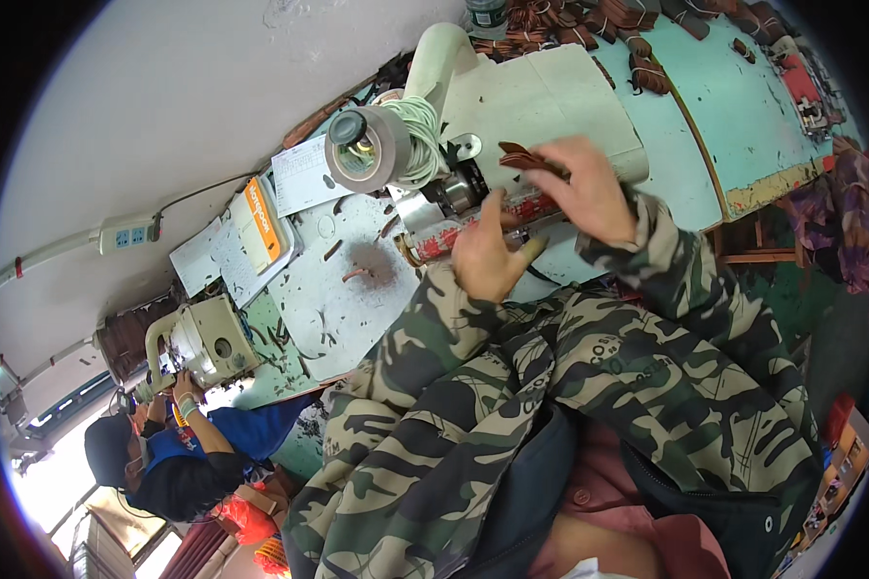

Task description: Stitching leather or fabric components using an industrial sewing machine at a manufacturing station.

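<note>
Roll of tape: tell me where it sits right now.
In the head view, the roll of tape sits upper centre, atop the sewing machine, against the white cord, left of both hands.

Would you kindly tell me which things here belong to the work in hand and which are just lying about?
In hand:
- brown leather pieces, held by the right hand
- sewing machine, beside the left hand

Lying about:
- brown strap bundles at the table's far edge
- papers
- power strip
- co-worker's machine
</note>
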A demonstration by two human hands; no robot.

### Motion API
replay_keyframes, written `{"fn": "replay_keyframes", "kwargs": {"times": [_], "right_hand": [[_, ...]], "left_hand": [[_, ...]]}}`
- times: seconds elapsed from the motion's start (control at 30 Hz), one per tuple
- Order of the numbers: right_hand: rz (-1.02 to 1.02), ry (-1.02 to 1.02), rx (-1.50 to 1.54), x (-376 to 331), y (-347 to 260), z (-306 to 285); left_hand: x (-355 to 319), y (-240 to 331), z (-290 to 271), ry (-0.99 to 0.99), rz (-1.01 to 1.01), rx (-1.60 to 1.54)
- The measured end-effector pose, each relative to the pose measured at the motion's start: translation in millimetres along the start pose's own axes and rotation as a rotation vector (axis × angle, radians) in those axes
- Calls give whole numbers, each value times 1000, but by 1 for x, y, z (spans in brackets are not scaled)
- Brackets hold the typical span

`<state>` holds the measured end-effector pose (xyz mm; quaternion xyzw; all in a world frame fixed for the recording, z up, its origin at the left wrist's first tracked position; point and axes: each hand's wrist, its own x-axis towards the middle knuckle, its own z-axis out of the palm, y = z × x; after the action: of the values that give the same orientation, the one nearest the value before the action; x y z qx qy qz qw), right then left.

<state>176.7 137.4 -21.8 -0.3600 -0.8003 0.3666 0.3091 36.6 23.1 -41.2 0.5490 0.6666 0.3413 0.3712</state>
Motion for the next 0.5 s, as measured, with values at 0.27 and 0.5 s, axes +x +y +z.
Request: {"fn": "replay_keyframes", "kwargs": {"times": [0.27,0.5], "right_hand": [[131,-318,132,-25,-29,33],[145,-294,-104,-33,-73,42]], "left_hand": [[-3,-1,-13,291,87,140],[-17,5,-44,166,52,370]]}}
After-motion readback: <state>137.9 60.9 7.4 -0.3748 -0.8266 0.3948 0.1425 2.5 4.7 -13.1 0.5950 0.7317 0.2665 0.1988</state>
